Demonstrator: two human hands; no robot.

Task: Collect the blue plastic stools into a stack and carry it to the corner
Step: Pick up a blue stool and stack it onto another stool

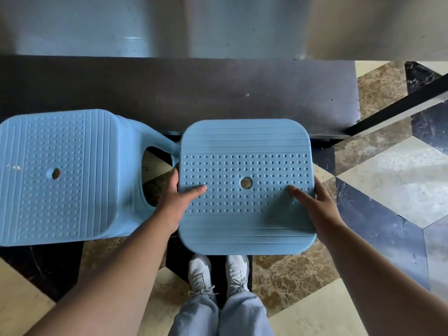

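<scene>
You stand on a polished stone floor (378, 166) laid in a cube pattern of cream, mottled brown and dark blue-black tiles, facing a long dark bench-like slab (194, 93) that runs along the foot of a pale blue-grey wall (145, 25). Your left hand (178, 197) and right hand (315, 207) grip the side edges of a square blue plastic stool with a dotted, ribbed seat and a round centre hole (247, 166), each thumb lying flat on the seat and the fingers curled out of sight under the rim. You hold it level in front of your legs, above your grey laced sneakers (218, 275) and light jeans. A second matching blue plastic stool (60, 175) stands on the floor just to your left, close beside the held one, its leg arch facing your left wrist.
</scene>
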